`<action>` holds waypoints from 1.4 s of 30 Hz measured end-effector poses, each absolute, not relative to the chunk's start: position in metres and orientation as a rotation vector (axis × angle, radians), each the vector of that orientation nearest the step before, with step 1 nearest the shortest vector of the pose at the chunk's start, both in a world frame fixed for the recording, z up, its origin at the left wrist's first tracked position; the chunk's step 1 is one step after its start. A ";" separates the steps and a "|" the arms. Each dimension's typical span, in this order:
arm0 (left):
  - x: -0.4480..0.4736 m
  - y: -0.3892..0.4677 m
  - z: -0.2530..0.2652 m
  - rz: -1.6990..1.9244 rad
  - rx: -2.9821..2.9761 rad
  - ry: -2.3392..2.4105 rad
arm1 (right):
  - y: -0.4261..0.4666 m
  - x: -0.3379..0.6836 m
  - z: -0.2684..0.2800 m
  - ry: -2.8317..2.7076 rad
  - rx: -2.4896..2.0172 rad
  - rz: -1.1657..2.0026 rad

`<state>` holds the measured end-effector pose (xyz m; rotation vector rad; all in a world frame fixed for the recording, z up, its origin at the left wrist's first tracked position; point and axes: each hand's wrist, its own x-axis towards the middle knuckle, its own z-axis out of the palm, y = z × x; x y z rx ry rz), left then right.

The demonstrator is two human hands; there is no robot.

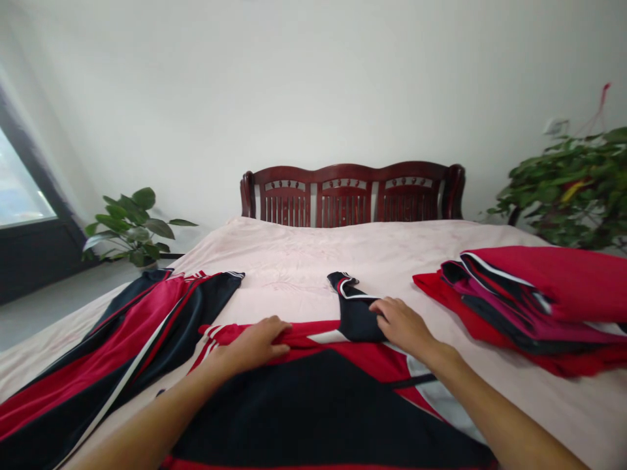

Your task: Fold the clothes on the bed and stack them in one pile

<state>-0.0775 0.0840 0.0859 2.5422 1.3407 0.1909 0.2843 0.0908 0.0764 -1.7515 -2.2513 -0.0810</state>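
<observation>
A navy, red and white tracksuit jacket (313, 405) lies spread out in front of me, its dark collar (360, 316) pointing away. My left hand (257, 339) rests on the red folded sleeve near the shoulder, fingers stretched out and thumb apart. At the right side of the collar, my right hand (404, 326) has its fingers bent over the navy cloth, closed on its edge. The jacket's lower part runs out of view at the bottom.
Navy and red track pants (132, 326) with white stripes lie at left. A pile of folded clothes (543, 300) sits at right. Everything lies on a pink sheet (289, 254), in front of a dark wooden backrest (345, 192). Potted plants (132, 225) flank it.
</observation>
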 end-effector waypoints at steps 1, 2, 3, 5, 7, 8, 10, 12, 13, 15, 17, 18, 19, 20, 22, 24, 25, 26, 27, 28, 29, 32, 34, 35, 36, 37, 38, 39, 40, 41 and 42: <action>-0.067 0.083 0.080 0.228 2.510 1.279 | 0.090 0.279 0.073 -2.299 -1.757 -0.018; -0.059 0.081 0.073 0.235 2.499 1.235 | 0.090 0.276 0.070 -2.331 -1.792 0.064; -0.052 0.079 0.066 0.226 2.507 1.212 | 0.091 0.274 0.067 -2.343 -1.841 0.150; -0.045 0.073 0.055 0.206 2.547 1.211 | 0.098 0.275 0.067 -2.289 -1.938 0.262; -0.042 0.066 0.048 0.208 2.571 1.233 | 0.113 0.273 0.071 -2.184 -1.998 0.260; -0.042 0.063 0.046 0.213 2.575 1.241 | 0.122 0.271 0.074 -2.135 -2.010 0.235; -0.042 0.059 0.043 0.233 2.580 1.248 | 0.142 0.261 0.079 -2.047 -2.009 0.209; -0.042 0.056 0.041 0.259 2.583 1.253 | 0.162 0.246 0.079 -2.004 -1.992 0.241; -0.042 0.055 0.040 0.274 2.583 1.250 | 0.172 0.237 0.077 -1.997 -1.986 0.274; -0.042 0.055 0.038 0.306 2.579 1.242 | 0.190 0.222 0.071 -1.986 -1.983 0.355; -0.043 0.055 0.037 0.334 2.573 1.231 | 0.205 0.210 0.064 -1.965 -1.981 0.436; -0.044 0.055 0.036 0.342 2.566 1.224 | 0.210 0.206 0.062 -1.949 -1.974 0.470; -0.045 0.056 0.035 0.350 2.556 1.218 | 0.215 0.203 0.060 -1.930 -1.960 0.494; -0.046 0.056 0.034 0.362 2.537 1.210 | 0.217 0.201 0.059 -1.911 -1.936 0.508; -0.048 0.059 0.030 0.419 2.461 1.196 | 0.218 0.198 0.061 -1.880 -1.859 0.510; -0.050 0.063 0.024 0.552 2.299 1.182 | 0.210 0.196 0.069 -1.866 -1.748 0.494; -0.050 0.066 0.021 0.645 2.167 1.171 | 0.203 0.195 0.074 -1.863 -1.696 0.481; -0.050 0.070 0.019 0.746 1.996 1.155 | 0.192 0.193 0.080 -1.862 -1.629 0.475; -0.051 0.074 0.018 0.857 1.788 1.133 | 0.180 0.192 0.086 -1.874 -1.532 0.491; -0.052 0.079 0.018 0.967 1.551 1.105 | 0.167 0.190 0.091 -1.910 -1.408 0.537; -0.055 0.084 0.020 1.065 1.298 1.083 | 0.153 0.189 0.096 -1.971 -1.265 0.613; -0.067 0.096 0.034 1.229 0.718 1.025 | 0.116 0.193 0.104 -2.174 -0.893 0.869; -0.077 0.099 0.044 1.214 0.585 1.012 | 0.104 0.206 0.102 -2.166 -0.906 0.907; -0.081 0.099 0.048 1.192 0.573 1.005 | 0.102 0.216 0.099 -2.112 -0.963 0.881; -0.085 0.098 0.050 1.176 0.581 1.005 | 0.102 0.228 0.095 -2.056 -1.035 0.839; -0.088 0.096 0.051 1.170 0.608 1.021 | 0.103 0.241 0.091 -2.023 -1.113 0.789; -0.090 0.094 0.051 1.170 0.660 1.050 | 0.105 0.256 0.087 -2.022 -1.192 0.732; -0.093 0.092 0.050 1.171 0.753 1.084 | 0.106 0.270 0.082 -2.054 -1.267 0.669; -0.097 0.089 0.049 1.164 0.889 1.124 | 0.107 0.283 0.078 -2.107 -1.331 0.604; -0.101 0.086 0.047 1.148 1.073 1.159 | 0.106 0.295 0.073 -2.167 -1.376 0.540; -0.107 0.082 0.047 1.118 1.305 1.183 | 0.104 0.304 0.069 -2.226 -1.402 0.478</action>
